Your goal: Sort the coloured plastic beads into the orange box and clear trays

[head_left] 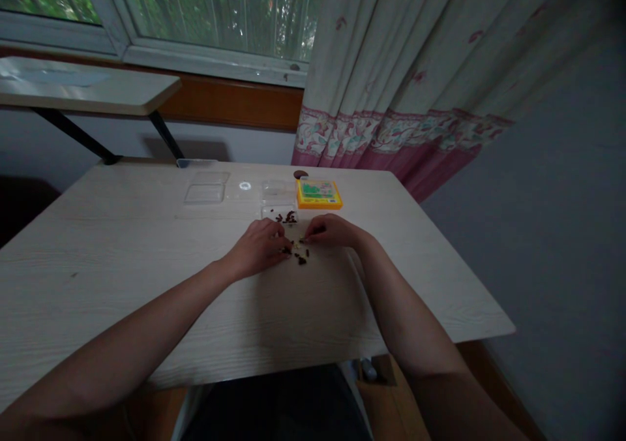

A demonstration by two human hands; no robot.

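Both your left hand (259,245) and your right hand (332,230) are low over the tabletop (147,245), apart from each other with a narrow gap between. Small dark pieces (302,260) lie loose in and just below that gap, with a few pale bits (297,245) among them. The fingers of your left hand curl down beside a dark piece; you cannot tell from this view whether they grip it. Your right hand has its thumb and fingertips drawn close together at another dark piece – too small to say if it is pinched or only touched.

Just beyond your left hand sits an open clear box (267,215), more dark pieces inside it, mostly toward its right side. A yellow box (320,203) with a green and pink label stands just to the right of it, and a round brown object (300,174) shows behind that. Farther left on the tabletop you have a clear plastic case (204,194), well apart from your hands.

A raised shelf (147,98) stands at the far left; beyond the far edge are a window (220,4) and a patterned curtain (391,69).
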